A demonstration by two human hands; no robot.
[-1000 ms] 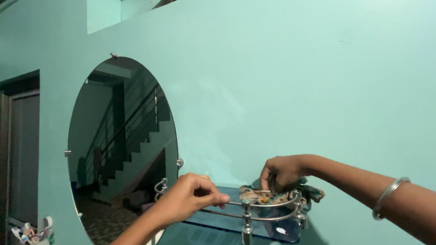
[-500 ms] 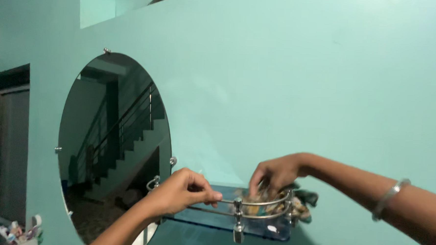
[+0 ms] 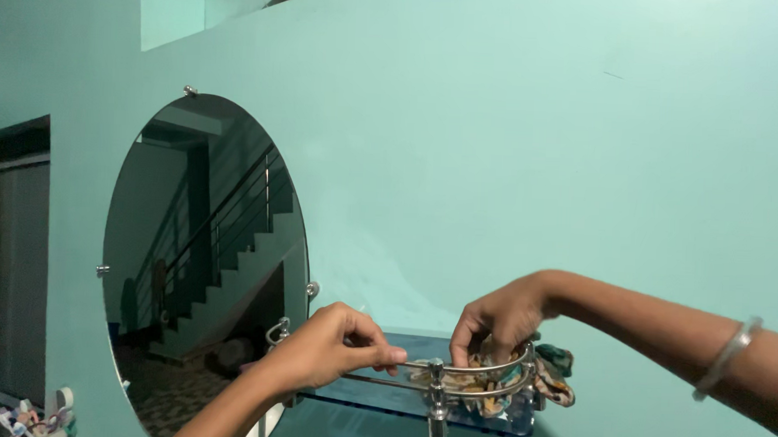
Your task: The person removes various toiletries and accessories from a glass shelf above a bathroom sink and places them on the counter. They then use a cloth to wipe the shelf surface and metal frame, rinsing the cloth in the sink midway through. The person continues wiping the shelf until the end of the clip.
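A blue glass shelf with a chrome rail is fixed to the teal wall beside a round mirror. My left hand pinches the rail's left part between thumb and fingers. My right hand reaches down inside the rail, fingers closed on a patterned multicoloured cloth that lies on the shelf and hangs over its right end. A silver bangle sits on my right wrist.
The round mirror on the left reflects a staircase with a railing. A dark doorway stands at the far left. A small holder with colourful items sits at the bottom left. An opening is cut in the wall above.
My right hand has pushed the cloth along the shelf toward the right end, where more of it now hangs over the rail. My left hand has stayed on the rail.
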